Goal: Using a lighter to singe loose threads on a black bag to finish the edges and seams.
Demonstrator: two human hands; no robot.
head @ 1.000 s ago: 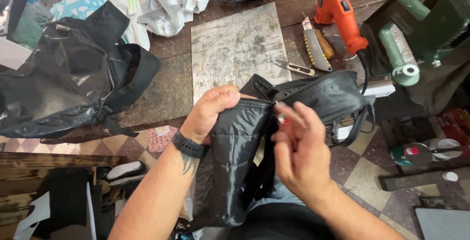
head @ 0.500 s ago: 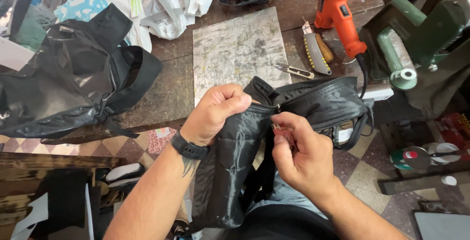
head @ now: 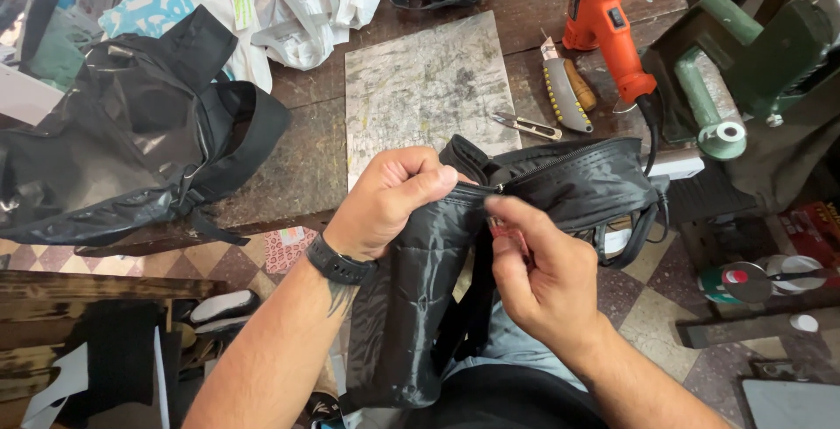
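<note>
Head view. Black shiny fabric bag with zipper [head: 525,210] held over lap, just in front of the worn wooden workbench [head: 297,175]; contents not visible, its opening faces away. Left hand [head: 394,197] fisted, gripping bag fabric beside the zipper. Right hand [head: 534,263] pinching at the zipper line, thumb and forefinger together; the pull itself is hidden under the fingertips. A second crumpled black bag [head: 131,149] lies on bench left, interior unseen. Orange heat gun [head: 608,22] top cut off by frame edge. Green machine [head: 752,52] at right, partly cropped.
</note>
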